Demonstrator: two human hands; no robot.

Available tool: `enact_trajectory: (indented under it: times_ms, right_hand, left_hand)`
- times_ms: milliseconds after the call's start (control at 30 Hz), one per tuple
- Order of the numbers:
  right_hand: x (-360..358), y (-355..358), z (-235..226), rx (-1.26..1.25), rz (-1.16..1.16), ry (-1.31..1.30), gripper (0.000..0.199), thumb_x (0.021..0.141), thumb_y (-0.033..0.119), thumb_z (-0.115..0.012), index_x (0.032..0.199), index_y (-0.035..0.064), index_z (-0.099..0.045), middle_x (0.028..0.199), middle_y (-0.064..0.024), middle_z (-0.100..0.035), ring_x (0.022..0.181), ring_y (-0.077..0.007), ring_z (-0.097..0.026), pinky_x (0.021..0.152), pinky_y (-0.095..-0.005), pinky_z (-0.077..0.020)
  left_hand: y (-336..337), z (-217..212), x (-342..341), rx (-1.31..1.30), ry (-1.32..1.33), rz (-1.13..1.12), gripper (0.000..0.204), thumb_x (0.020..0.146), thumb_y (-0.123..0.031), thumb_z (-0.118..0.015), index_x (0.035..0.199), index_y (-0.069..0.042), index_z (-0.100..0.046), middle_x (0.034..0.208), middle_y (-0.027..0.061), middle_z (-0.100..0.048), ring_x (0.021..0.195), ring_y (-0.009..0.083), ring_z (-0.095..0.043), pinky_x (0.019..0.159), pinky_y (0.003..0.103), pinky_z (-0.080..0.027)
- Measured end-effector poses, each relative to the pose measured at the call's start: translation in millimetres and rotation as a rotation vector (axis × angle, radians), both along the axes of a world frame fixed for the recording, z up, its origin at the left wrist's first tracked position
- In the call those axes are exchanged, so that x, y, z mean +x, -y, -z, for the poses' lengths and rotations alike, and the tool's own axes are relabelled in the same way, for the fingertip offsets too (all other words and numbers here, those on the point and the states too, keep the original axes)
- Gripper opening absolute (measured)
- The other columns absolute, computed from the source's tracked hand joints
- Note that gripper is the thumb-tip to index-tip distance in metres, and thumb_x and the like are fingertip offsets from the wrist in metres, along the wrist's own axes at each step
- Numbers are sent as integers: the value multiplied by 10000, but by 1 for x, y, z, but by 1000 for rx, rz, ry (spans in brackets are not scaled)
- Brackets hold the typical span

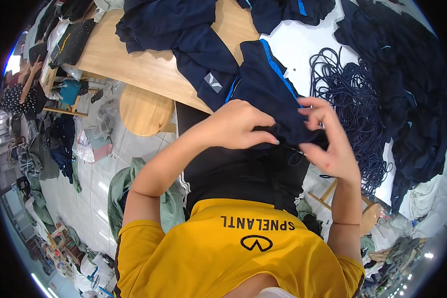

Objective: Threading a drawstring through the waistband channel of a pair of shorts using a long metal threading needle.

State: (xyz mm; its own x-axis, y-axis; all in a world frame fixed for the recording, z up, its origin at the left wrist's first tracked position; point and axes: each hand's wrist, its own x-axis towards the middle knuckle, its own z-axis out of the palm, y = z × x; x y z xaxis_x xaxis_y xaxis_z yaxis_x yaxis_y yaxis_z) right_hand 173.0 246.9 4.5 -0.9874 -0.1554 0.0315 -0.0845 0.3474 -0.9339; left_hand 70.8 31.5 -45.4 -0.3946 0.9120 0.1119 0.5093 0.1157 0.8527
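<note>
A navy garment with a bright blue side stripe [268,89] lies over the table edge and hangs down toward my lap. My left hand [238,126] is at the garment's lower left edge, thumb and forefinger apart; its other fingers are partly hidden. At the garment's right edge is my right hand [330,139], slightly blurred, with its fingers bent and its thumb well apart from them. I see nothing held between them. A thin dark cord loop [296,158] hangs just below the cloth, between my hands. Whether either hand touches the cloth is unclear.
A tangled heap of navy cord [345,99] lies on the white surface to the right, beside piled dark garments [402,84]. More navy garments [169,22] cover the wooden table [134,69]. A round wooden stool [146,110] stands left. Another person [22,94] is far left.
</note>
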Motion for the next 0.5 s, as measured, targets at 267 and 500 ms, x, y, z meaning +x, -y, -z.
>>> enact_trajectory:
  times_ms: [267,500]
  right_hand:
    - [-7,-9,51,363,415,-18,928,644,-123,-633,1459,111,-256,1477,-190,-304,1191,-355,-518,918,-385,-478]
    - [44,-8,53,590,259,-290,1088,658,267,-823,1466,18,-138,1495,-305,-169,1389,-461,-180,1092,-577,-139]
  left_hand:
    - [11,-18,1,275,-707,-553,179,671,-214,-760,713,-124,-611,605,20,-593,542,210,-595,494,323,-431]
    - [29,-35,-46,231,-1017,-466,261,574,-225,-803,729,-105,-631,589,-1,-528,537,189,-508,500,300,-367]
